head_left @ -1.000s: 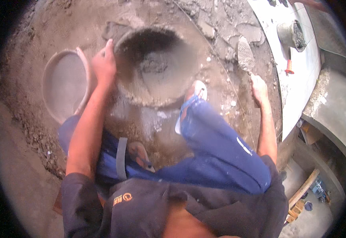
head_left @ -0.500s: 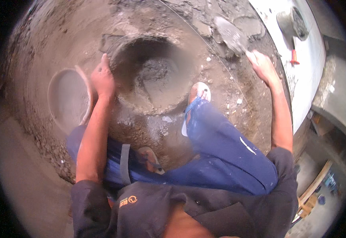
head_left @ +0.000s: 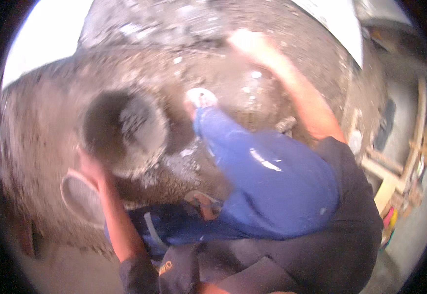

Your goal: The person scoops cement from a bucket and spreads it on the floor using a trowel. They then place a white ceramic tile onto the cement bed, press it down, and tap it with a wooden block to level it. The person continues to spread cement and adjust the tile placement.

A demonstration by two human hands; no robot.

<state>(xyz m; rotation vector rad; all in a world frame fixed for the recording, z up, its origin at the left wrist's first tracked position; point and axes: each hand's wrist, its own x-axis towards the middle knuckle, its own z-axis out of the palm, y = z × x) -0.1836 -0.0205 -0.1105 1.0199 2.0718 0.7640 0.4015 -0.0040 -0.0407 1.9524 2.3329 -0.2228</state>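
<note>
A dark, round bucket (head_left: 124,169) with grey mortar (head_left: 137,117) inside stands on the dirt, left of my front foot. My left hand (head_left: 92,166) is at the bucket's near left side, just above a shallow round basin (head_left: 69,196) of greyish material. Motion smears its fingers, so its grip is unclear. Farther off to the right, my right hand (head_left: 248,45) is closed, low over the far ground by a strip of wet grey mortar (head_left: 174,29). It holds the trowel seen clearly in the earlier frame; the blade is now lost in blur.
My sandalled feet (head_left: 201,98) stand on rough soil beside the bucket. White panels or slabs (head_left: 47,41) border the ground at the far left and far right. Wooden framing (head_left: 387,171) and loose items lie at the right. Pale rubble (head_left: 286,125) lies near my right forearm.
The view has swung to the right, so bucket and basin appear farther left and lower. My right arm reaches more across the front, and my left hand has come down the bucket's side.
</note>
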